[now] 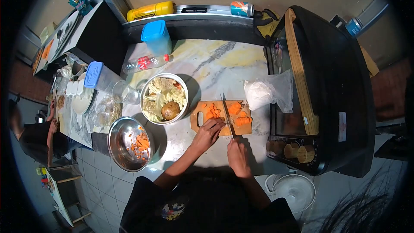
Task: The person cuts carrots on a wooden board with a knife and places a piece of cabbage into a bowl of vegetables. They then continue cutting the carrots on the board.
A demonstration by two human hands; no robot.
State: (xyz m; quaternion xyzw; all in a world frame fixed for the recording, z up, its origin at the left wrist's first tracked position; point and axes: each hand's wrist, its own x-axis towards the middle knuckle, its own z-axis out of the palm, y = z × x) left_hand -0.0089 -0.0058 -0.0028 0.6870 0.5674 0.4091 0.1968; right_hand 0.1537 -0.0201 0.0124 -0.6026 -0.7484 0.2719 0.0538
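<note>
A knife (227,114) is in my right hand (238,157), its blade pointing away from me over an orange cutting board (200,126). Cut carrot pieces (212,111) lie left of the blade, and more carrot (242,121) lies on its right. My left hand (209,134) rests at the board's near edge beside the blade, fingers bent together; what they press on is too small to tell. Left of the board stands a white bowl (186,103) with cabbage leaves and a brown potato (170,110). A steel bowl (113,140) with carrot bits sits nearer me.
A black oven (340,90) stands on the right, beside a plastic bag of white powder (258,94). Behind the bowls are a clear bottle (148,62) and a blue-lidded container (156,39). Another person (36,140) is at the far left. A strainer (294,193) is low right.
</note>
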